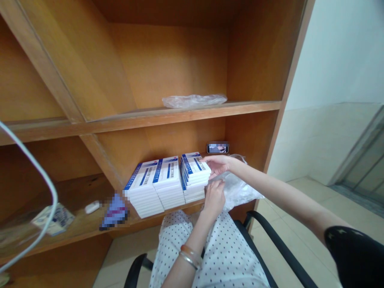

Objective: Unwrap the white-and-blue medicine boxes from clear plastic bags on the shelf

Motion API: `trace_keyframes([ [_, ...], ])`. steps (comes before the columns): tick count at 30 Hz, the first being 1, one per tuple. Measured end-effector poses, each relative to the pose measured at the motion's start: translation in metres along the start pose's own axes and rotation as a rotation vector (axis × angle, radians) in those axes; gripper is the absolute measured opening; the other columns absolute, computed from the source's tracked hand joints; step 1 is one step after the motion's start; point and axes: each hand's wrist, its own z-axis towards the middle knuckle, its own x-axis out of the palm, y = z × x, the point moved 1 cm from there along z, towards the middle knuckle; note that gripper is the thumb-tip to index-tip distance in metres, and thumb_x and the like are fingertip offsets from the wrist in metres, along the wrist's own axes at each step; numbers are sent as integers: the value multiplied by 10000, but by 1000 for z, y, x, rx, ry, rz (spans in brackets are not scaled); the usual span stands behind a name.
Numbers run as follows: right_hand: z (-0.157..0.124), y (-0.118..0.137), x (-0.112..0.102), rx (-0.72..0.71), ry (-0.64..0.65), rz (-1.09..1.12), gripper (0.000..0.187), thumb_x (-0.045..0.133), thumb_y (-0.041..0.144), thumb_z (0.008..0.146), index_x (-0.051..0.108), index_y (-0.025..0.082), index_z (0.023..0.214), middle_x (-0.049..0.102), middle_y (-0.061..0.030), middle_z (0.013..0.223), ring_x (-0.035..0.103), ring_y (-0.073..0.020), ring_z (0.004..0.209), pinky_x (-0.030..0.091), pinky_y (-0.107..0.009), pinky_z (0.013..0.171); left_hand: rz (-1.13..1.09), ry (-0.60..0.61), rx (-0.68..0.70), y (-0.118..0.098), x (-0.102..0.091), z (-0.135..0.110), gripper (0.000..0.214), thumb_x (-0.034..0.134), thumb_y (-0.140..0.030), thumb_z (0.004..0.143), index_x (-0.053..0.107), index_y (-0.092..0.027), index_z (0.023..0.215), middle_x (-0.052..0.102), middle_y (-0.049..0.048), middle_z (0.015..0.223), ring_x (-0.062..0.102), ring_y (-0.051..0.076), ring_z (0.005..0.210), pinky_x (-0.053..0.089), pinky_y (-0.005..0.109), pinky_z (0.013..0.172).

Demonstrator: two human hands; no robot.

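Three stacks of white boxes with blue markings stand on a wooden shelf (186,205): the left stack (143,190), the middle stack (168,182) and the right stack (193,176). My right hand (217,165) lies on the top of the right stack, its fingers on the box's corner. Just below, my left hand (214,198) pinches a crumpled transparent plastic bag (240,192) that sits beside the right stack. Whether my right hand grips the box is hidden.
A phone (217,148) lies behind the stacks. Left along the shelf are a blurred object (115,212), a small white cylinder (92,207) and a small box (54,219). Crumpled plastic (194,101) lies on the shelf above. A white cable (39,176) hangs at left. Black chair armrests (276,240) flank my lap.
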Motion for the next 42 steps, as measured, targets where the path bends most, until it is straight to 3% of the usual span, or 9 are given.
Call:
trace_keyframes([
  [4, -6, -3, -2, -44, 17, 59, 226, 653, 230, 759, 545, 129, 931, 643, -49, 853, 635, -170, 841, 542, -375, 803, 47, 29, -64, -2, -2, -1, 358, 389, -99, 828, 563, -157, 1136, 572, 101, 1158, 508, 211, 1109, 363, 384, 991],
  [10, -14, -14, 3, -50, -29, 210, 243, 660, 199, 731, 540, 124, 928, 642, -41, 801, 635, -152, 794, 542, -270, 712, 102, 109, -118, 3, 2, -5, 327, 417, -173, 850, 541, -140, 1151, 565, 120, 1152, 503, 235, 1125, 351, 401, 996],
  [15, -39, -20, 1, -232, -105, 206, 317, 618, 130, 713, 524, 150, 1016, 668, -57, 905, 642, -172, 870, 532, -306, 781, -11, 134, -154, 5, 1, -3, 341, 465, -167, 825, 549, -149, 1156, 573, 127, 1190, 509, 245, 1139, 349, 403, 1013],
  [20, -87, -11, -11, -444, -126, -136, 526, 625, 110, 596, 502, 151, 1105, 628, -107, 1130, 601, -252, 1031, 484, -416, 901, -283, -69, -257, 5, -2, 9, 371, 479, -98, 783, 546, -151, 1144, 557, 129, 1206, 516, 222, 1138, 388, 381, 996],
  [25, -116, 2, -24, -564, -132, -410, 668, 699, 141, 529, 492, 168, 1163, 585, -114, 1206, 583, -250, 1055, 466, -399, 925, -404, -183, -268, -1, -7, 16, 331, 496, -52, 728, 553, -159, 1036, 567, 94, 1102, 539, 202, 1070, 431, 370, 940],
  [34, -104, -11, -42, -524, -8, -622, 833, 734, 160, 542, 418, 177, 1312, 430, -116, 1380, 422, -252, 1251, 351, -400, 1039, -493, -335, -438, -8, -22, 14, 313, 498, -76, 733, 527, -153, 1035, 547, 86, 1054, 542, 192, 1040, 440, 342, 923],
  [42, -109, -8, -50, -464, -56, -873, 844, 704, 212, 571, 393, 168, 1354, 406, -103, 1398, 419, -262, 1244, 320, -412, 1059, -340, -437, -434, -19, -22, 1, 525, 442, -112, 811, 363, -173, 1326, 337, 140, 1387, 328, 235, 1323, 306, 376, 1092],
])
